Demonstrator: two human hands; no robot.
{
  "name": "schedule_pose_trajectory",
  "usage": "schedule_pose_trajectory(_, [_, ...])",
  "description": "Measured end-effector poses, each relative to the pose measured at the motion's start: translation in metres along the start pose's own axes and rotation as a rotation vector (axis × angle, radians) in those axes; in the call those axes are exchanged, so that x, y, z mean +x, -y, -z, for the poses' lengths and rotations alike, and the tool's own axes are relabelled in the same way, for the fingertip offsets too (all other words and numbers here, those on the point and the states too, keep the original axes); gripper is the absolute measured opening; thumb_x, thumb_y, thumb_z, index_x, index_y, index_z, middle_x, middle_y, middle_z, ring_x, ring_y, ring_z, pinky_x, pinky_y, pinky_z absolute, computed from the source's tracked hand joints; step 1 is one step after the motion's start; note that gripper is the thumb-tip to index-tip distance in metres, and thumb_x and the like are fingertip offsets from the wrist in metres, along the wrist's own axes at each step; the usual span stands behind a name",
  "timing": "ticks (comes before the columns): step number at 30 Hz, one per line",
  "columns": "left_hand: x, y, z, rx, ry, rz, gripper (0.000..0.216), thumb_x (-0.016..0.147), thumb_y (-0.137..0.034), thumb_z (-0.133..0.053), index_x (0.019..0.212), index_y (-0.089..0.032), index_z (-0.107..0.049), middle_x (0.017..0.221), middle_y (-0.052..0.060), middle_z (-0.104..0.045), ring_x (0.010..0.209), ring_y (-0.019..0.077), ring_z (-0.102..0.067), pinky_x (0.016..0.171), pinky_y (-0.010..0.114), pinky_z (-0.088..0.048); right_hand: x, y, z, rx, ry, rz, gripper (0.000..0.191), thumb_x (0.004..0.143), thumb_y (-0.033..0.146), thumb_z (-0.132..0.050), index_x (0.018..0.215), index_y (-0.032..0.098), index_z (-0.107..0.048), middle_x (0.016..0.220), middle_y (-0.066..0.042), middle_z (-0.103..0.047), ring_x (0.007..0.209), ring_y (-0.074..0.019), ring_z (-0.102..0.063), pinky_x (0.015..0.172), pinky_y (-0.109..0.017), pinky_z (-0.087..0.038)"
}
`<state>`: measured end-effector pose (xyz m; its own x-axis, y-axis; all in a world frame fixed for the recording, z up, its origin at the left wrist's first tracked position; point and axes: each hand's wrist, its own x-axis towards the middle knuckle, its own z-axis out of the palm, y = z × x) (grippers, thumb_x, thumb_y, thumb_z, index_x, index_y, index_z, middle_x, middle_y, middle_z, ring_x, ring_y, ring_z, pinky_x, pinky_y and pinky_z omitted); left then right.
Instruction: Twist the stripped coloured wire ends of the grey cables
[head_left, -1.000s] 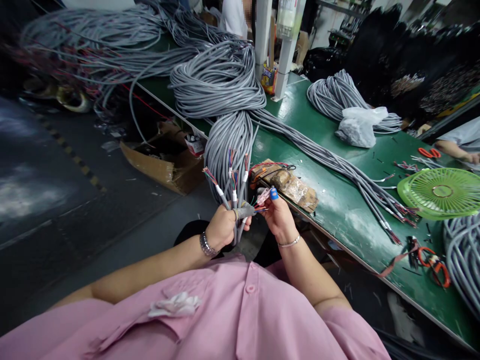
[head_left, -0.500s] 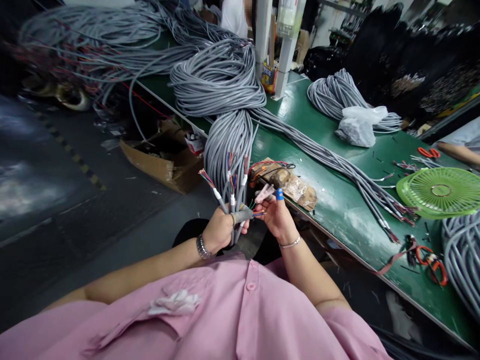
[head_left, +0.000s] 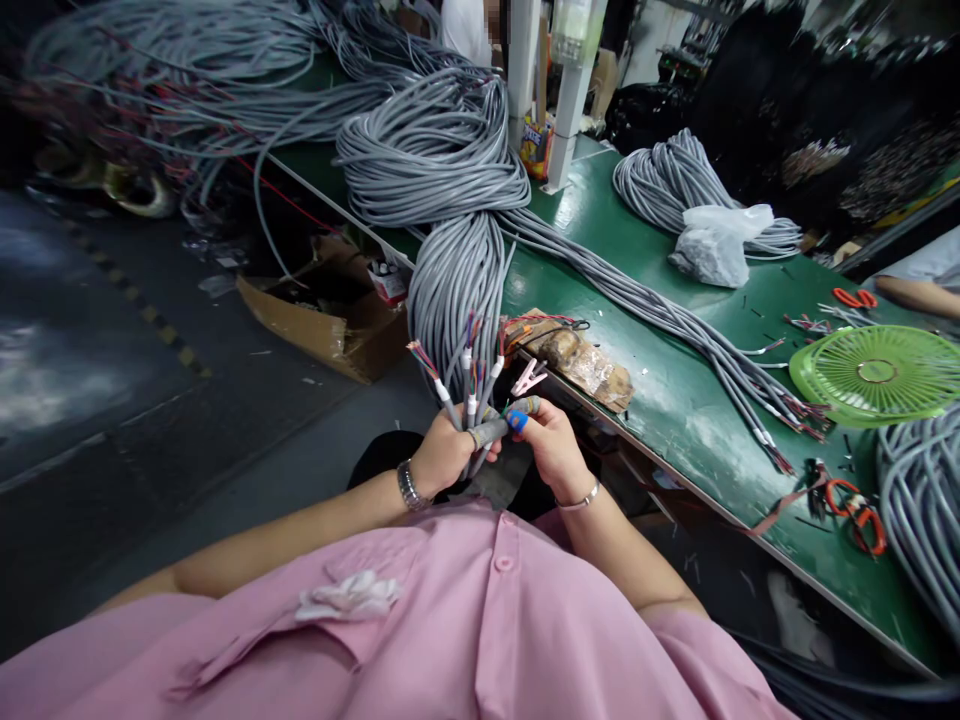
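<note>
The smooth green bench runs far right, heaped with round coils of grey cable. Off its near-left edge, over open floor, our left hand clenches several stripped cable ends upright; our right hand, fingertip taped blue, pinches them too.

Grey cables, green table, pink shirt, lime fan guard

Cool overhead light falls on the green tabletop, leaving pale glare patches on its surface. The floor at left sits dim and smeared. Edges bow with wide-angle distortion, and the dark far right corner blurs; the centre stays sharp.
</note>
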<state>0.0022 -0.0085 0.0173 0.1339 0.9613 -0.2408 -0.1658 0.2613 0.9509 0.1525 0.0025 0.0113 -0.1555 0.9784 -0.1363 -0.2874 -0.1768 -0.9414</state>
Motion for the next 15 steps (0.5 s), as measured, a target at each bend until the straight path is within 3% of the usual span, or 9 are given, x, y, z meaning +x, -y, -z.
schedule_pose_trajectory(6, [0.003, -0.003, 0.009, 0.141, 0.127, 0.067, 0.019, 0.067, -0.028, -0.072, 0.062, -0.014, -0.060, 0.051, 0.002, -0.062, 0.043, 0.0127, -0.056, 0.041, 0.021, -0.042, 0.000, -0.001, 0.000, -0.003, 0.031, -0.003, 0.020, 0.068, 0.034, -0.075, 0.075, 0.018, -0.065, 0.064, 0.003, -0.059, 0.058, -0.0099, -0.048, 0.057, -0.024, -0.040])
schedule_pose_trajectory(15, [0.004, -0.001, -0.002, -0.109, -0.010, 0.047, 0.021, 0.065, -0.031, -0.074, 0.070, -0.014, -0.062, 0.050, 0.000, -0.060, 0.044, 0.0126, -0.055, 0.044, 0.023, -0.044, 0.001, -0.002, -0.011, 0.033, -0.059, 0.006, 0.019, 0.071, 0.035, -0.072, 0.074, 0.019, -0.062, 0.064, 0.003, -0.058, 0.054, -0.0091, -0.046, 0.053, -0.023, -0.039])
